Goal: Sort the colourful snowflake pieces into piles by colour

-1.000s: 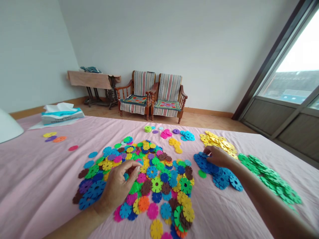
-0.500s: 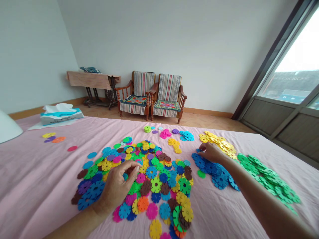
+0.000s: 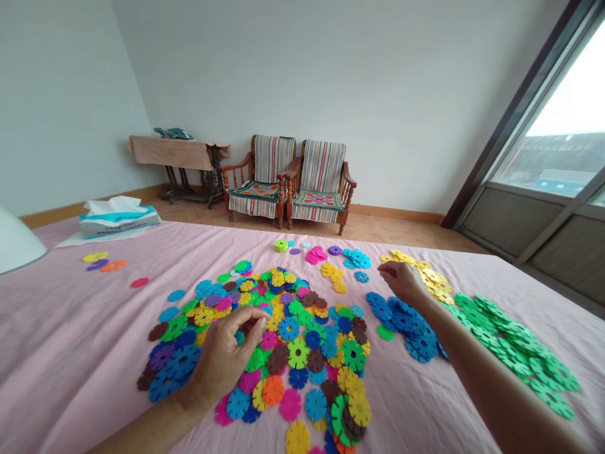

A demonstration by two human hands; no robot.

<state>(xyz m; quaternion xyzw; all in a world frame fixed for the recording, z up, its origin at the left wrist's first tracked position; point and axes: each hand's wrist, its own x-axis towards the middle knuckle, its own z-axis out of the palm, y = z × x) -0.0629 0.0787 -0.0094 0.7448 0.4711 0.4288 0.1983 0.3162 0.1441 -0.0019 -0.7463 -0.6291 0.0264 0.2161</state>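
Observation:
A heap of mixed-colour notched plastic discs (image 3: 297, 352) lies on the pink cloth. Over its left part is my left hand (image 3: 229, 347), thumb and forefinger brought together; whether anything is pinched there is too small to make out. My right hand (image 3: 403, 279) hovers past the heap's far right side, its fingers bunched and no disc visible in them. Just left of those fingertips, a single blue disc (image 3: 362, 277) rests on the cloth. Nearer to me than this hand spreads a dark blue disc pile (image 3: 404, 321), partly covered by my forearm. Yellow discs (image 3: 432, 280) lie behind the wrist.
Green discs (image 3: 515, 343) spread at the right. Small groups of light blue (image 3: 357, 258), pink (image 3: 316, 255) and yellow-orange discs (image 3: 333, 276) sit along the back. A tissue box (image 3: 120, 219) stands at the far left. Two wooden chairs (image 3: 297, 183) are beyond the table.
My right hand has lifted away from the dark blue pile, slightly up and to the right. A single blue disc now lies near the light blue group. My left hand stays almost still.

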